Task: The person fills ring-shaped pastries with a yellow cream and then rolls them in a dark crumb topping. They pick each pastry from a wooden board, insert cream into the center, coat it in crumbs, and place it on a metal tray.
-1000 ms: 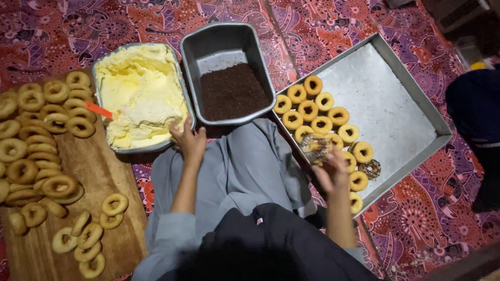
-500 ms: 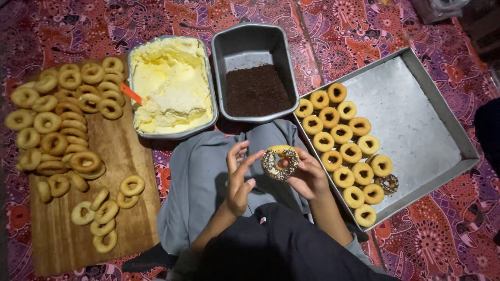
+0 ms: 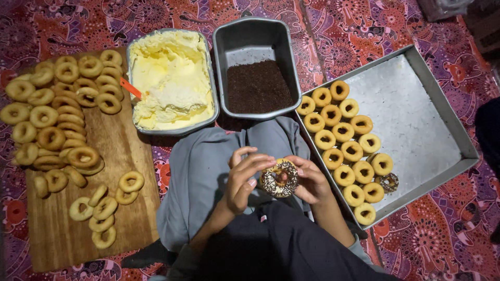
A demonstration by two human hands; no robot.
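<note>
We are sitting on a patterned red and purple floor cloth (image 3: 448,244) that is filling the whole frame, with our grey-clad lap in the lower middle. At the left a long wooden board (image 3: 125,156) is carrying heaps of plain ring doughnuts (image 3: 57,125); at the right a large square metal tray (image 3: 416,119) is lying tilted, with rows of plain rings along its lower left edge and one sprinkled ring (image 3: 388,182) near the lower end. At the top middle, a tub of yellow cream (image 3: 169,78) with an orange handle (image 3: 130,87) sticking out is sitting beside a metal pan of chocolate sprinkles (image 3: 259,86). Over our lap, we are holding a sprinkle-coated doughnut (image 3: 279,178) between both hands: the left hand (image 3: 244,179) is pinching its left rim with curled fingers, the right hand (image 3: 311,179) is cupping its right side. Being round, it is showing no long axis; its sprinkled face is looking up. The tray is lying just right of it, nearer our right hand; the cream and sprinkles are lying above.
</note>
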